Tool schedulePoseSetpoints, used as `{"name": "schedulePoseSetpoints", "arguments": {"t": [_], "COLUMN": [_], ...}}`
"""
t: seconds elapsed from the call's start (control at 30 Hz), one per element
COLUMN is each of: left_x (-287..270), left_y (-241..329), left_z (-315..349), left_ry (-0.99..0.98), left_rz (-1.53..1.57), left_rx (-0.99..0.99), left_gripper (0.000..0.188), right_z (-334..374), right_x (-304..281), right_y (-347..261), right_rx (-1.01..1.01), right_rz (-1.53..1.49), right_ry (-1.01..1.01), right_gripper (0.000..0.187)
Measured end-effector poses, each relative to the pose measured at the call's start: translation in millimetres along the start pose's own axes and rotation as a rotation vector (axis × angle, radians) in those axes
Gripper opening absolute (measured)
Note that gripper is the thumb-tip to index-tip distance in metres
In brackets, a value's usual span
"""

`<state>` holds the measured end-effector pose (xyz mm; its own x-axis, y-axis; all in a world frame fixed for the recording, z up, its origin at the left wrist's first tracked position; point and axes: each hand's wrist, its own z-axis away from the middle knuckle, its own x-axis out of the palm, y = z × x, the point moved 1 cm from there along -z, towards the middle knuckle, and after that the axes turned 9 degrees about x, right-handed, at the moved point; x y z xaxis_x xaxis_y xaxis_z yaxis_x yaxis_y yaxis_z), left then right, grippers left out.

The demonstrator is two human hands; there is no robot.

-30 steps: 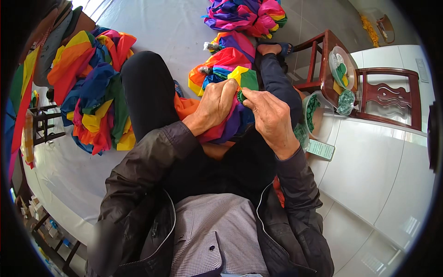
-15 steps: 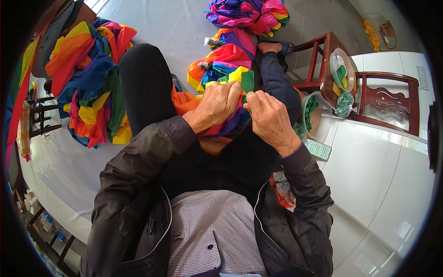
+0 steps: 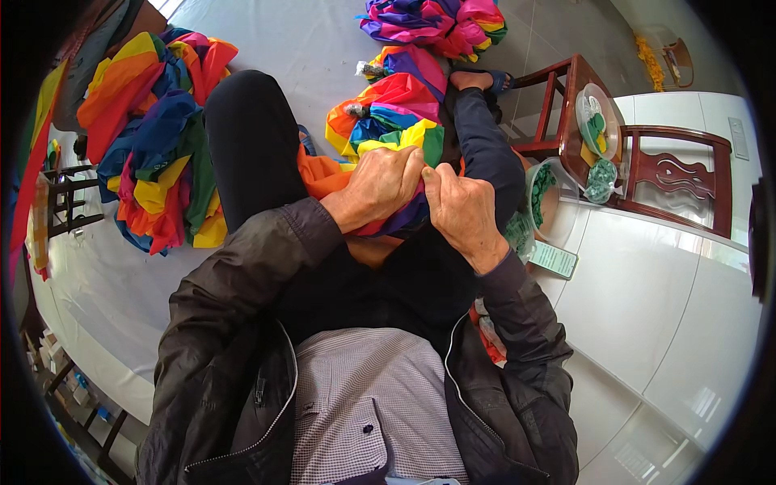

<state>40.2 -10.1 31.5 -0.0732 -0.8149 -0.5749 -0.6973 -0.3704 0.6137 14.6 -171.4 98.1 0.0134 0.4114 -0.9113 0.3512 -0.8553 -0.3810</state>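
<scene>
Rainbow-striped fabric (image 3: 319,174) lies bunched between my knees, in orange, yellow, green, blue and purple. My left hand (image 3: 376,190) is closed above it, thumb and fingers pressed together on a gathered edge of that cloth. Close beside it, almost touching, my right hand (image 3: 465,214) is pinched with its thumb against the curled forefinger. What sits between the right fingertips is hidden. More bunched rainbow cloth (image 3: 404,95) continues just beyond my hands, with small grey tufts of what looks like plastic on it.
Heaps of rainbow fabric lie at left (image 3: 158,153) and far ahead (image 3: 432,24). To the right stand a clear tub (image 3: 558,226) of green pieces and a wooden chair (image 3: 570,97) holding a plastic bowl (image 3: 584,121). A green-and-white box (image 3: 554,259) lies near the tub.
My right hand has moved slightly left and turned, closing in on the left hand. The small green bit that showed between them is now hidden. My left hand has barely moved.
</scene>
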Motion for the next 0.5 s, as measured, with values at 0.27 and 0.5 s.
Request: {"name": "schedulePoseSetpoints", "arguments": {"t": [0.27, 0.5], "left_x": [-3, -5], "left_y": [4, 0], "left_z": [1, -2], "left_ry": [-0.056, 0.007], "left_rz": [0.027, 0.053], "left_rx": [-0.002, -0.001], "left_gripper": [0.017, 0.016], "right_z": [2, 0], "right_x": [-2, -29], "right_y": [3, 7], "right_rx": [0.229, 0.082], "right_rz": [-0.224, -0.268], "right_ry": [-0.048, 0.02], "right_gripper": [0.036, 0.02]}}
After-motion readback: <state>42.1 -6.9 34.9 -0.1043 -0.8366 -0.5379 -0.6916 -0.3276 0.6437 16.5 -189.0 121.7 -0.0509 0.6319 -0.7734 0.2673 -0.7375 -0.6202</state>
